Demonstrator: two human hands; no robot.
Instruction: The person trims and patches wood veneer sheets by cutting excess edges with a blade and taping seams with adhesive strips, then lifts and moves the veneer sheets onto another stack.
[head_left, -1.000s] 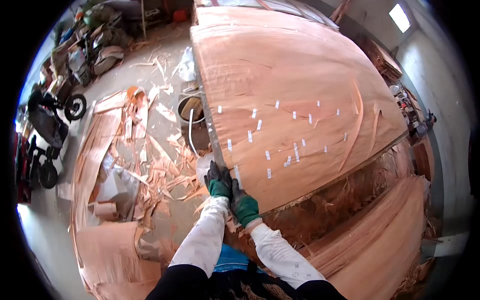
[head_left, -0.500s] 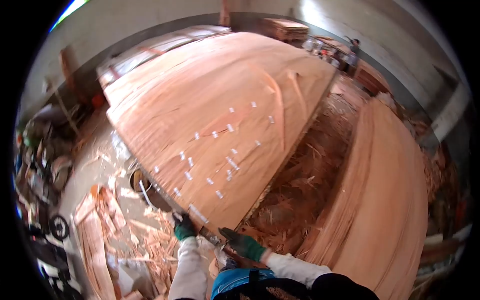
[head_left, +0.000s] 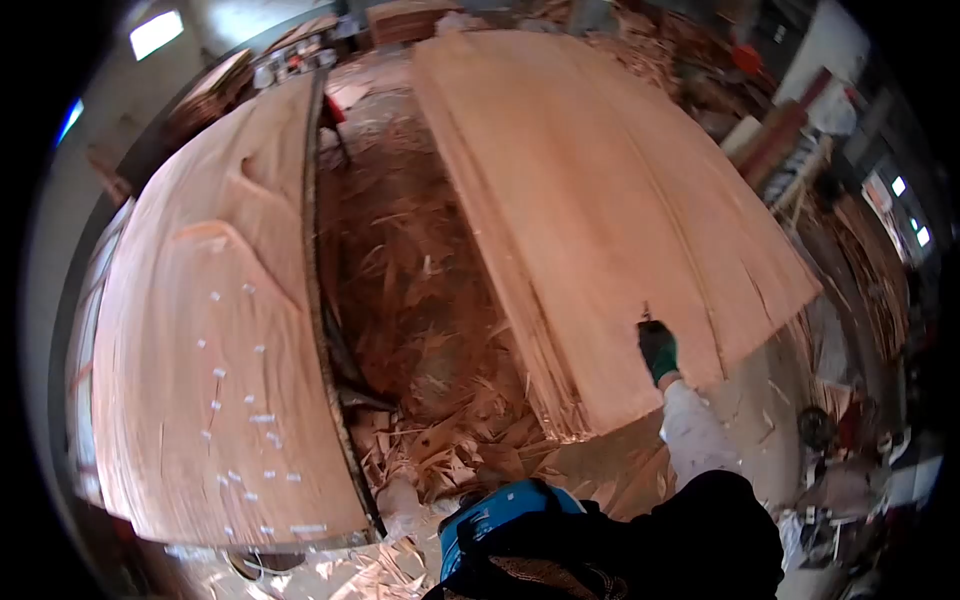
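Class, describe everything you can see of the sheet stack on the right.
The stack looks like thin, pinkish-brown wood sheets, lying roughly flat beside the scattered scraps. Layered, ragged edges show along its left side; a long dark line runs lengthwise, with a shorter one near the right edge. The gloved right hand is over its near end; contact is unclear.

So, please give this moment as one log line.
right hand: over right wood stack, contact unclear | left hand: out of view | left wood stack: white strips
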